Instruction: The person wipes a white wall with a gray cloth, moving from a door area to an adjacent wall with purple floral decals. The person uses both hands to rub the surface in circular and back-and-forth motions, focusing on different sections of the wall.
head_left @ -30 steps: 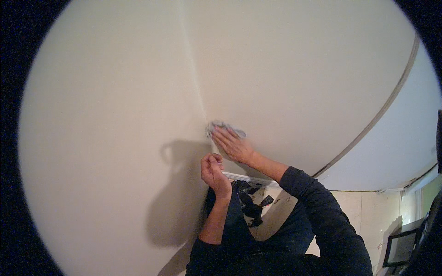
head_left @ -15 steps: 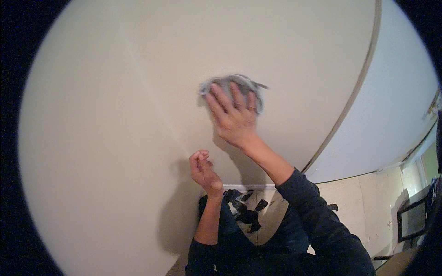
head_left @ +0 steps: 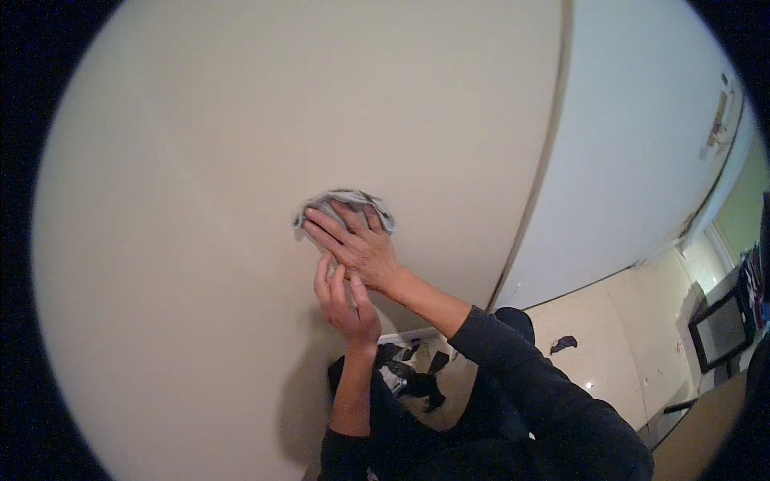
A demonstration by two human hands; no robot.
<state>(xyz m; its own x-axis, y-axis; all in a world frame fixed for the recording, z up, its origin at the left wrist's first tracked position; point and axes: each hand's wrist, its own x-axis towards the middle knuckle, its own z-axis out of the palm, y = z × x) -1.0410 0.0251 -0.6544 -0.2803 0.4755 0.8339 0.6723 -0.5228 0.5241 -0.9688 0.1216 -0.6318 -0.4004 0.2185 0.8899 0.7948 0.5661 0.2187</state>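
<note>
My right hand (head_left: 365, 252) lies over a crumpled grey cloth (head_left: 341, 197) and holds it against the cream wall (head_left: 216, 128). Its fingers point up and to the left, and the cloth's edges stick out past the fingertips. Just below is my left hand (head_left: 346, 309), its slightly bent fingers apart and nothing in them. Those fingertips come up close to the heel of my right hand; whether they touch it I cannot tell.
Right of the wall stands a pale white panel (head_left: 618, 152) with a dark vertical seam along its edge. Dark scraps of cloth (head_left: 421, 385) lie on the floor between my legs, and another dark scrap (head_left: 564, 344) lies farther right. A black-framed object (head_left: 720, 330) stands at the far right.
My right hand and the cloth have moved down and left across the wall. My left hand's curled fingers have opened and risen closer to the right hand. The view has shifted to the right.
</note>
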